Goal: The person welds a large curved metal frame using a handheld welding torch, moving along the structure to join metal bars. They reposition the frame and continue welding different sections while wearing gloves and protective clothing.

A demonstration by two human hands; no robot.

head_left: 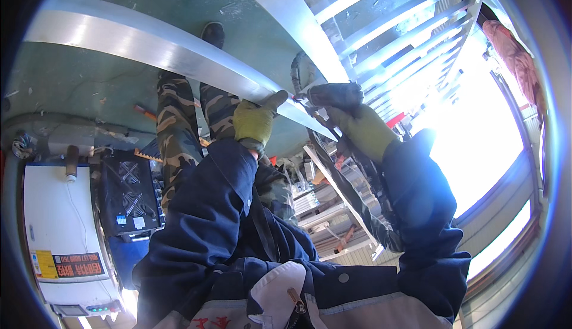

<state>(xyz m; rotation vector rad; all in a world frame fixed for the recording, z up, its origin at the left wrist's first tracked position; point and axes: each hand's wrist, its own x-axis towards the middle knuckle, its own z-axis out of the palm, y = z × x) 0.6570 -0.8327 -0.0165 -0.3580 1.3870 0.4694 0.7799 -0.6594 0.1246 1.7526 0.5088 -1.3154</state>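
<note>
A long, shiny metal bar (149, 46) runs from the upper left down to the middle. My left hand (253, 122), in a yellow-green glove, is closed around its edge, the thumb lying along the bar. In my right hand (364, 131), gloved alike, is a dark cylindrical hand tool (335, 94) whose exact kind I cannot make out. The tool's narrow tip points left, at or very close to the bar near my left thumb. A second metal bar (292, 16) meets this spot from above. My right fingers are partly hidden behind the tool.
A slatted metal frame (411, 37) stretches away at upper right. Legs in camouflage trousers (177, 120) stand on the green floor (119, 85). At left are a white cabinet (59, 210) and a black unit with fans (130, 192). A shelf (333, 216) holds loose parts below.
</note>
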